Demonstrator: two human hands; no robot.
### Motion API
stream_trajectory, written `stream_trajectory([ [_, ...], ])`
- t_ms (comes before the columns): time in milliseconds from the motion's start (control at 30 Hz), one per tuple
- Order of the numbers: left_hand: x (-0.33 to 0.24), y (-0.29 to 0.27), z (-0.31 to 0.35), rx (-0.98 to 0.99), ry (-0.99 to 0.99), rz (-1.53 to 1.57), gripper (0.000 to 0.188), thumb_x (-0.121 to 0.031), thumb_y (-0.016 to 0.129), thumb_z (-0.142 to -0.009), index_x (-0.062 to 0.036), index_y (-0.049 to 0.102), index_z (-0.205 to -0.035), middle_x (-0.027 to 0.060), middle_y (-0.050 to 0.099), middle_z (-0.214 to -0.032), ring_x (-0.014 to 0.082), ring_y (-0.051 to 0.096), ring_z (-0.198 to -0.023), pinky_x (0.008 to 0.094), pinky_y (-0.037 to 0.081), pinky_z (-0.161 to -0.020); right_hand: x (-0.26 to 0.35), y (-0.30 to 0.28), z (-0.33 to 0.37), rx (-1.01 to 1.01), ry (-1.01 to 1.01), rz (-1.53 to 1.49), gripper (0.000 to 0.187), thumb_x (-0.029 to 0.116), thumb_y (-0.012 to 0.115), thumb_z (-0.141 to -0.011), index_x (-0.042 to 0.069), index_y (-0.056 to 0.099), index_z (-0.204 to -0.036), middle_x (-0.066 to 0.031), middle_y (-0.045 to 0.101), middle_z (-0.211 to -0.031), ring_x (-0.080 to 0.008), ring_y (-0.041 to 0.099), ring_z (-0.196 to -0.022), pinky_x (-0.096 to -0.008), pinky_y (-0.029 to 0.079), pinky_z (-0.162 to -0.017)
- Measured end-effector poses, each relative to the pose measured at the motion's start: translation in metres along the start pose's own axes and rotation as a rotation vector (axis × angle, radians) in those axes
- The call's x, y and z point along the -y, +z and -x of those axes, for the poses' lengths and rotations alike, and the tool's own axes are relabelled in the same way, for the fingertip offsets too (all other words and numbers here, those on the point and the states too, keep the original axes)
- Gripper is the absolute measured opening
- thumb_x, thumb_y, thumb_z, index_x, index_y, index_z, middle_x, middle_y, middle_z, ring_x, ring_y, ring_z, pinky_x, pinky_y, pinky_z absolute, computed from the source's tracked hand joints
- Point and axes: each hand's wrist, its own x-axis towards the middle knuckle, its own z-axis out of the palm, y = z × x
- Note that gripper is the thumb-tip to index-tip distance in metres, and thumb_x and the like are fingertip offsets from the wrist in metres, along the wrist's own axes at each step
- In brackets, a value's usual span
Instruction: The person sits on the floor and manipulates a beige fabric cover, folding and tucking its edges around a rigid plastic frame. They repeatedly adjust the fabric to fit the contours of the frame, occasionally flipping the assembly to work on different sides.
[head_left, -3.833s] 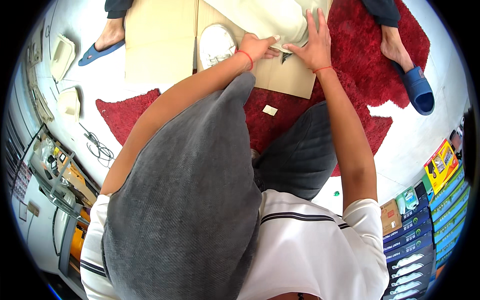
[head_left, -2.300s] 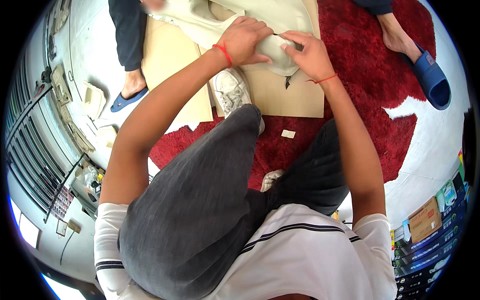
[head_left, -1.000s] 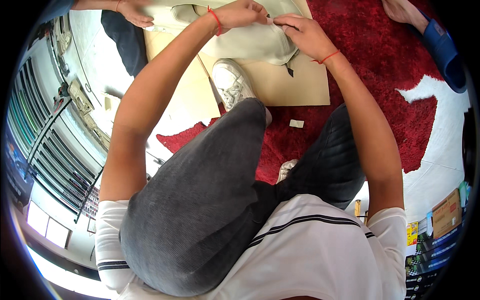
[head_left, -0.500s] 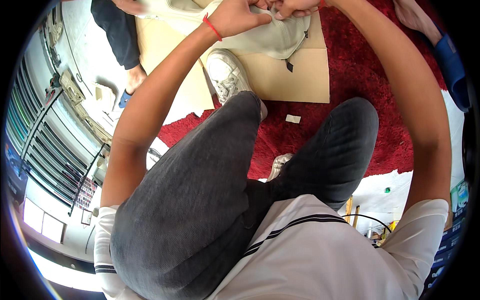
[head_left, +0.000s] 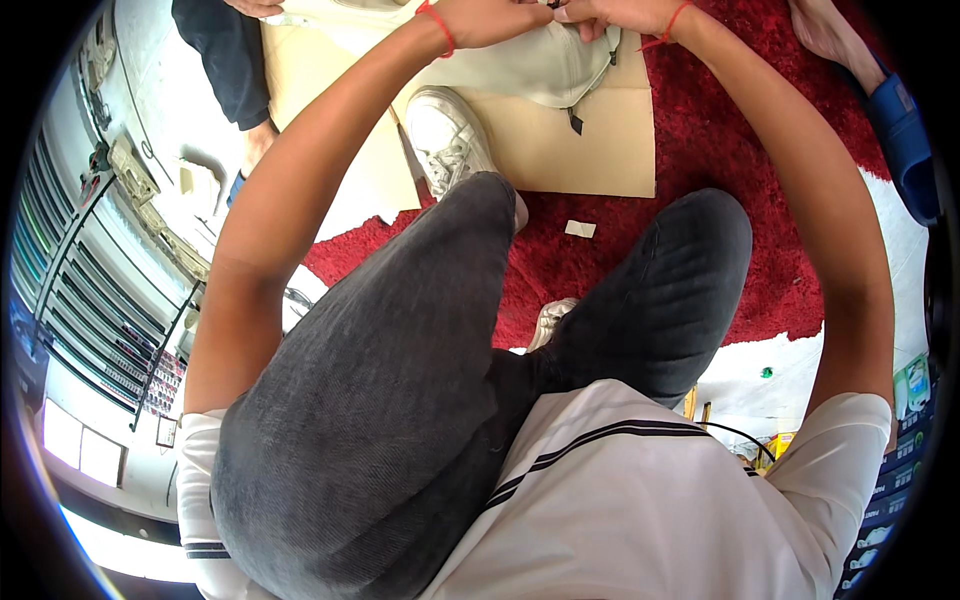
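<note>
The smooth, soft cream cover (head_left: 562, 78) is spread beneath the grips, over tan flat cardboard (head_left: 600, 165). Both the left grip (head_left: 490, 20) and the right grip (head_left: 628, 14) are nearly closed, their fingertips meeting, seemingly pinched on a small dark piece (head_left: 553, 4). Fastening there appears unfinished; a small black tab (head_left: 576, 124) is left dangling below the grips. The cover's lower edge is rounded and lightly creased; its upper part is cut off, so completion cannot be told.
</note>
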Motion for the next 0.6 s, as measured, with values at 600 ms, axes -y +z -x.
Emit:
stream_trajectory([
  [600, -0.019, 0.026, 0.087, -0.601, 0.488, -0.345, 0.036, -0.022, 0.076, -0.079, -0.0014, 0.067, -0.107, 0.0160, 0.064, -0.110, 0.0351, 0.059, -0.104, 0.0463, 0.047, -0.095, 0.035, 0.028, -0.031, -0.099, 0.315, 0.318, 0.015, 0.016, 0.072, -0.076, 0.002, 0.073, -0.083, -0.0107, 0.070, -0.066, -0.0259, 0.062, -0.051, -0.0368, 0.052, -0.054],
])
